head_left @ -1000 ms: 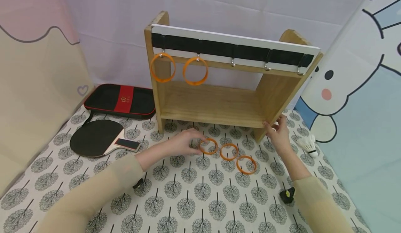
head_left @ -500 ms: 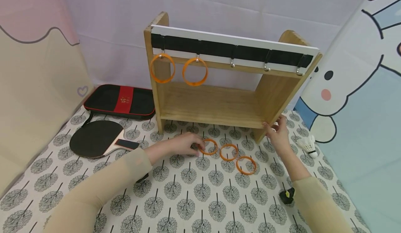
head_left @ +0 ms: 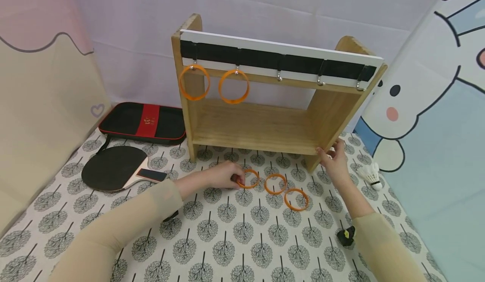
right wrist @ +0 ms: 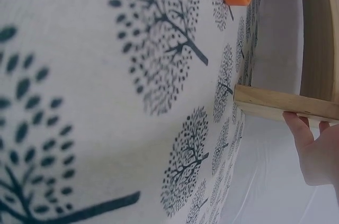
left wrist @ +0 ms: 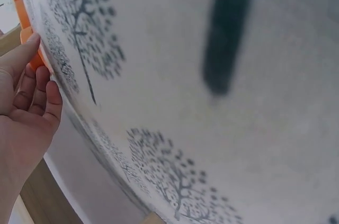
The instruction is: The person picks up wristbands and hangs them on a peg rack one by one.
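My left hand (head_left: pixel 226 175) pinches the edge of the leftmost orange ring (head_left: pixel 251 180) on the patterned cloth. In the left wrist view, thumb and fingertips close on that ring's orange band (left wrist: pixel 35 57). Two more orange rings, a middle one (head_left: pixel 275 184) and a right one (head_left: pixel 296 199), lie beside it in a slanting row. My right hand (head_left: pixel 335 163) holds the lower right side panel of the wooden shelf (head_left: pixel 257 126), thumb at its front edge. Along the shelf's top, a row of hooks carries two orange rings, a far-left one (head_left: pixel 194 98) and its neighbour (head_left: pixel 233 101).
Three bare metal hooks, one of them the middle hook (head_left: pixel 279 76), continue to the right. At left lie a black table tennis bat (head_left: pixel 113 168) and a black case (head_left: pixel 129 120) with a red band. A shuttlecock (head_left: pixel 372 176) lies right of the shelf.
My left hand has drawn in slightly, closed its fingers on the leftmost ring's edge and shifted that ring a little left. The right hand stays on the shelf.
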`<state>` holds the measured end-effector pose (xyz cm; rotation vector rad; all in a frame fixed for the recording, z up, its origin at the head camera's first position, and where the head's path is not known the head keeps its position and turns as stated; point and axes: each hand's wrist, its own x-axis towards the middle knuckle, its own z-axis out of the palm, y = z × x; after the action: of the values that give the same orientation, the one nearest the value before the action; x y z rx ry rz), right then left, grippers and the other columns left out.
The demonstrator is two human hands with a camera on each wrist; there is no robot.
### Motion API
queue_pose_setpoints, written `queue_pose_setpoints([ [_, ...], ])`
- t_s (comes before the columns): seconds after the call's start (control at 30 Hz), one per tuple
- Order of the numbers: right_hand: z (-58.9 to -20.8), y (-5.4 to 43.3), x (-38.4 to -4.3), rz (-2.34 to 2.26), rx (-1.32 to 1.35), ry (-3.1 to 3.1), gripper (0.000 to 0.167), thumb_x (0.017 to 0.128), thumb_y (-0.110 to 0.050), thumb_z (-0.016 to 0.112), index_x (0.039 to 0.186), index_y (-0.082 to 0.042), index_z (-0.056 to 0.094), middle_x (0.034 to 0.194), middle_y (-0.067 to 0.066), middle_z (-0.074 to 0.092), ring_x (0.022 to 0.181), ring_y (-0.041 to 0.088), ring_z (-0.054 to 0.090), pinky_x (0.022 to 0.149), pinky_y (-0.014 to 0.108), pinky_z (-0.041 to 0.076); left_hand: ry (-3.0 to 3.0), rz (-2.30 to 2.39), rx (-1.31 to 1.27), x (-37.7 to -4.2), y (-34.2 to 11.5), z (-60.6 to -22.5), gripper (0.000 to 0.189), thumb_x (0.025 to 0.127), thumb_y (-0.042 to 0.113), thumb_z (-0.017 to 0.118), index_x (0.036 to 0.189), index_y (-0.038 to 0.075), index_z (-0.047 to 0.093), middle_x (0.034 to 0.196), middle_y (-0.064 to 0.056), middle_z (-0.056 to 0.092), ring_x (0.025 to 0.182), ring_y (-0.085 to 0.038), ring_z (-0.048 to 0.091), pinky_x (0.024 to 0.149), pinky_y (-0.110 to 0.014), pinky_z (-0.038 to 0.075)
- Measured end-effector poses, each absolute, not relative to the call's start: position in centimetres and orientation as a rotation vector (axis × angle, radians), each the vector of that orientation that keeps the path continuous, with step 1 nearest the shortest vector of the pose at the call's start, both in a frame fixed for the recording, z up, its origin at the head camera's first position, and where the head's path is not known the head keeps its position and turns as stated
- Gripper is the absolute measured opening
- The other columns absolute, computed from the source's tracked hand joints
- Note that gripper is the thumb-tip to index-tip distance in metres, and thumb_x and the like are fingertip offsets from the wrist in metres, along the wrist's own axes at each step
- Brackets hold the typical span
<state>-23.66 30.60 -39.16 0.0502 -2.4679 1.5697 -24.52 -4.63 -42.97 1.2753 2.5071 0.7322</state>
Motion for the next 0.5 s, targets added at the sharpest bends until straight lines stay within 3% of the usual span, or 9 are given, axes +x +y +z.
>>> queue_pose_setpoints([
  [0.23,-37.2,29.2,-22.3,1.552,0.063,-2.488,0.056,0.097,-0.014,0.049,0.142,-0.006,0.017,0.143,0.024,0.029,0.117,0.03,0.043,0.085,0.032,0.054,2.509,0.74,1.275,-24.1,-4.8,-42.9,0.015,0.076,0.013,0.077,0.086,0.018,0.067,0.082,0.012,0.058,0.076,-0.004,0.053,0.071,-0.018,0.047],
  [0.5,-37.3,29.2,-22.3,1.524,0.048,-2.488,0.055,0.097,-0.014,0.05,0.142,-0.007,0.018,0.143,0.022,0.031,0.118,0.031,0.044,0.085,0.036,0.054,2.508,0.782,1.291,-23.3,-4.8,-42.1,0.015,0.078,0.013,0.075,0.083,0.02,0.063,0.08,0.012,0.056,0.075,-0.005,0.052,0.069,-0.018,0.047],
])
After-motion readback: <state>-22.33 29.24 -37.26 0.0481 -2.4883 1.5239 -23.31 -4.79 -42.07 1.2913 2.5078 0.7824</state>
